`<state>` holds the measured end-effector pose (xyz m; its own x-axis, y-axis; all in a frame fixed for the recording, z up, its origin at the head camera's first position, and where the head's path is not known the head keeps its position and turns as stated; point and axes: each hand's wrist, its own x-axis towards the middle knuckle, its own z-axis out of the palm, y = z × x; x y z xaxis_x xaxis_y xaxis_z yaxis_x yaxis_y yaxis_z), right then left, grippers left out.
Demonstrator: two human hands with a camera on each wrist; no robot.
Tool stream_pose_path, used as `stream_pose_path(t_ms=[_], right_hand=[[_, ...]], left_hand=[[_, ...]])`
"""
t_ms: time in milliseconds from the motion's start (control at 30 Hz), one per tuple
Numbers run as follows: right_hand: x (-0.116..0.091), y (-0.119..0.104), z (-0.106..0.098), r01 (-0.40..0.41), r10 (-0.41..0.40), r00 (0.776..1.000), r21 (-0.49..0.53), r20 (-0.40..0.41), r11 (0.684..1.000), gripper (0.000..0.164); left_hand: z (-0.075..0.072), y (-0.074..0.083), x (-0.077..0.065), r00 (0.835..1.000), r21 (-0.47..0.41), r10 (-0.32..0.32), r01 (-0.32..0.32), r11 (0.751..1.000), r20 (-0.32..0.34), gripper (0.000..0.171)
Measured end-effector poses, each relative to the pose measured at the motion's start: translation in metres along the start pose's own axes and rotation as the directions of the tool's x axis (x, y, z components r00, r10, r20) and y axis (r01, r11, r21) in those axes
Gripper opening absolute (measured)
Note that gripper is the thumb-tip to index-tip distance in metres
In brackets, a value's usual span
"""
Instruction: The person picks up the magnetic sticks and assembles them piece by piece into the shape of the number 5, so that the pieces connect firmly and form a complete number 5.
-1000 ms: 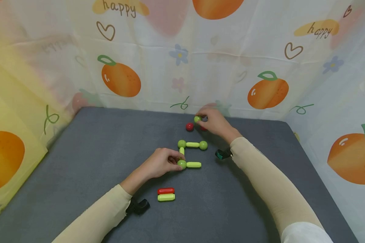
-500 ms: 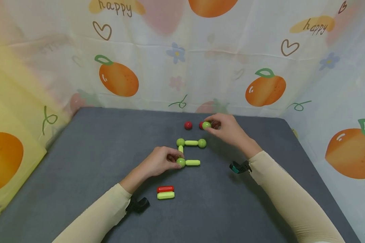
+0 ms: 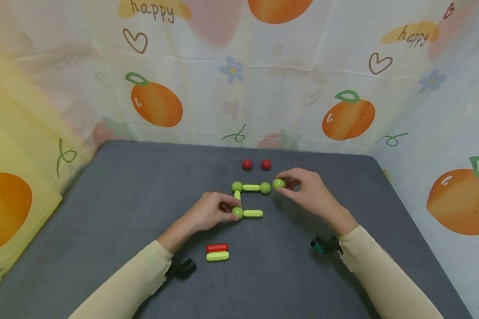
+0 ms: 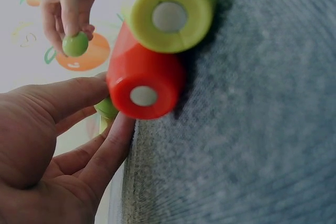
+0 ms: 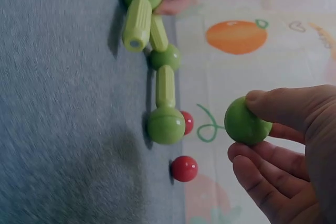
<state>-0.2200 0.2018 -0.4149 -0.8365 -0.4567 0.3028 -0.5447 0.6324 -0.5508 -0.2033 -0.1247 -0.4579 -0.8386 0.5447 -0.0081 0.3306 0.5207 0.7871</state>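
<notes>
The left hand (image 3: 211,212) pinches the near ball (image 3: 237,214), a green one, with its thumb and fingers. Closer to the person, a red stick (image 3: 217,247) and a loose stick (image 3: 217,256), a lime one, lie side by side on the gray table (image 3: 115,239). From the near ball, the side stick (image 3: 237,195) goes back to the green corner ball (image 3: 237,187), and the near stick (image 3: 253,213) points right. The back stick (image 3: 251,188) joins the corner ball to the green end ball (image 3: 265,188). Behind them sit two red balls (image 3: 247,165), apart. Just right of the end ball, not touching it, the right hand (image 3: 308,191) pinches another green ball (image 3: 279,184) up off the table.
</notes>
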Motion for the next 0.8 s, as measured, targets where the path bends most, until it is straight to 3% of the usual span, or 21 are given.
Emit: stream_pose_path(t_ms=[233,600,800], right_hand=[[-0.018,-0.002,0.013,-0.051,0.049,0.996,0.029,0.071,0.998,0.030],[-0.019,0.003,0.036,-0.062,0.057,0.981,0.021,0.184,0.998,0.028],[-0.019,0.003,0.045,-0.051,0.042,0.978,0.040,0.207,0.998,0.027]], left_hand=[[0.002,0.000,0.000,1.000,0.001,-0.004,0.004,1.000,-0.010,0.027],[-0.001,-0.002,0.002,0.999,0.012,0.002,-0.002,1.000,-0.039,0.026],[-0.001,-0.004,0.003,0.999,0.011,0.002,-0.001,1.000,-0.045,0.026]])
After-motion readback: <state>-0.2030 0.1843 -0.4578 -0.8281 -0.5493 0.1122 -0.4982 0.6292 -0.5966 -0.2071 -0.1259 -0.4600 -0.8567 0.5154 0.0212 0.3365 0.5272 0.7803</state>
